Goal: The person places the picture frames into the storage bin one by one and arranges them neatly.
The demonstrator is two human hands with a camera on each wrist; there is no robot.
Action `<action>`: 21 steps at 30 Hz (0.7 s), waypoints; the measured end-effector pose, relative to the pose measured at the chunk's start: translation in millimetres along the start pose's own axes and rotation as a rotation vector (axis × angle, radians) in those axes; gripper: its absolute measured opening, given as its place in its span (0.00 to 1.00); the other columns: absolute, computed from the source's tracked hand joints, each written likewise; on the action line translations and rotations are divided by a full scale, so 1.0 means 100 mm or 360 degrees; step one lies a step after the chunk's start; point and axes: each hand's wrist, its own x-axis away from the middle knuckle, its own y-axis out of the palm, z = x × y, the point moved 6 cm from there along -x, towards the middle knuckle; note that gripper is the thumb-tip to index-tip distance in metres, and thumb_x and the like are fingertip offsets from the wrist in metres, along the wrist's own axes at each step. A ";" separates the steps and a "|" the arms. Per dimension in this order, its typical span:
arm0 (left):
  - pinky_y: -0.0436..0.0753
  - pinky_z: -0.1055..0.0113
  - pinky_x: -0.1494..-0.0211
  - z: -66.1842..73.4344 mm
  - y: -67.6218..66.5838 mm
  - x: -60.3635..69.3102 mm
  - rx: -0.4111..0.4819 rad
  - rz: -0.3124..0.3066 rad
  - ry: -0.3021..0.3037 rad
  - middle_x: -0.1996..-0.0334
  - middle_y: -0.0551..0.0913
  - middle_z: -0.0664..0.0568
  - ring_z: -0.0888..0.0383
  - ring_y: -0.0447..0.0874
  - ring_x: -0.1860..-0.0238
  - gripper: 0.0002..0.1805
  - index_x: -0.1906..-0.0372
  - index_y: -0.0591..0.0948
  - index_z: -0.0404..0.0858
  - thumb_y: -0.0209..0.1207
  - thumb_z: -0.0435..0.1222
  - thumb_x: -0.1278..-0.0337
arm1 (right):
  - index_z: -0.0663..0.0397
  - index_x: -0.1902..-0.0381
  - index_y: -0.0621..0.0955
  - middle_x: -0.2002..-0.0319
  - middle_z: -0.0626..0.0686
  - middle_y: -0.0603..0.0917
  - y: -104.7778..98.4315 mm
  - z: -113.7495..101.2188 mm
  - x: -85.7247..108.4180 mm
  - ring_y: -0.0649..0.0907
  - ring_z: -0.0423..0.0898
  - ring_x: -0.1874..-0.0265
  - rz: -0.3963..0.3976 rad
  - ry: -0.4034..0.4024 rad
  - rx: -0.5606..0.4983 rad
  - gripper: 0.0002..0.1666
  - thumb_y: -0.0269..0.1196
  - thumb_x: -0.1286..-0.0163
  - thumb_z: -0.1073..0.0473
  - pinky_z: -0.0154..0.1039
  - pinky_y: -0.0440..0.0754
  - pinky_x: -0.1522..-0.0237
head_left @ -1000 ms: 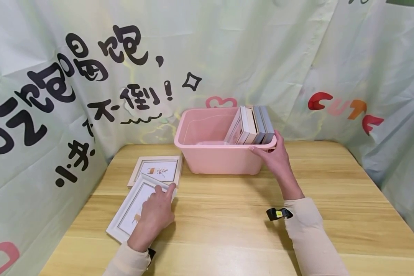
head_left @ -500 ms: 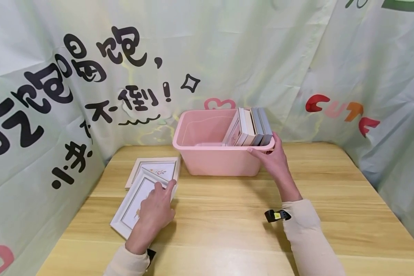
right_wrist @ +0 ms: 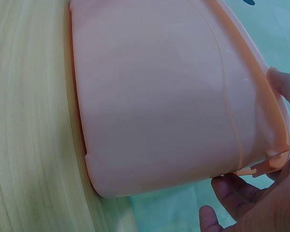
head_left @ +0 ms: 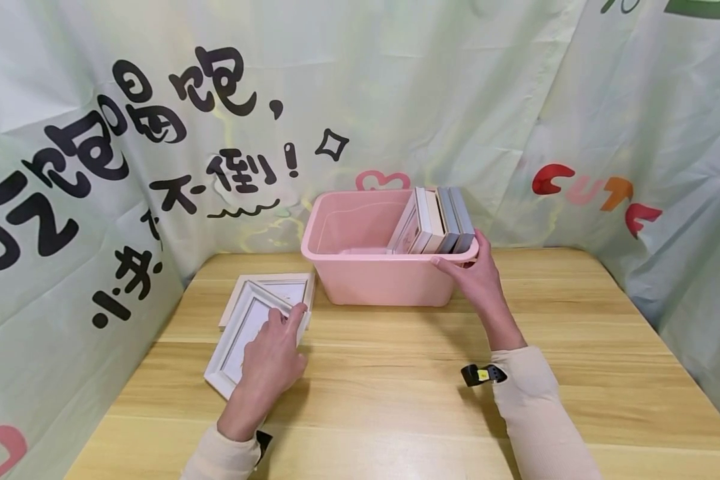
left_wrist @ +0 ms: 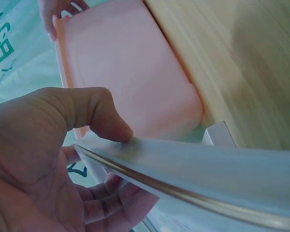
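Note:
My left hand (head_left: 270, 360) pinches a white picture frame (head_left: 227, 337) by its right edge, the thumb on one side and fingers beneath in the left wrist view. The frame is tilted and overlaps a second, cream picture frame (head_left: 291, 291) lying on the table. My right hand (head_left: 477, 273) grips the right end of a pink plastic bin (head_left: 384, 283) at its rim. In the right wrist view the thumb is on the rim and fingers curl below it. Several picture frames (head_left: 438, 223), white, cream and grey-blue, stand leaning at the bin's right end.
The wooden table (head_left: 384, 400) carries the bin near its back edge. Behind and beside it hangs a pale green printed curtain (head_left: 432, 100). A black strap (head_left: 483, 375) is on the right wrist.
The white frame has risen off its lower-left position, shifting right and tilting, and now covers more of the cream frame. My right hand keeps its grip on the bin.

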 end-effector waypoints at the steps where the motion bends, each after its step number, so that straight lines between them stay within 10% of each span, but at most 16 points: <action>1: 0.69 0.58 0.86 0.00 -0.01 0.00 0.0015 0.0014 -0.0001 0.58 0.74 0.41 0.46 0.78 0.70 0.45 0.36 0.66 0.53 0.66 0.31 0.71 | 0.35 0.23 0.42 0.25 0.54 0.56 0.00 0.00 0.00 0.64 0.54 0.29 -0.0001 -0.0002 -0.0004 0.67 0.71 0.48 0.36 0.54 0.66 0.32; 21: 0.70 0.58 0.85 0.03 -0.16 -0.02 0.0155 0.0329 -0.0019 0.62 0.71 0.46 0.47 0.77 0.70 0.43 0.38 0.69 0.52 0.62 0.30 0.74 | 0.34 0.23 0.42 0.25 0.53 0.56 0.00 0.00 0.00 0.64 0.53 0.29 0.0003 0.0000 -0.0001 0.67 0.71 0.48 0.36 0.54 0.65 0.32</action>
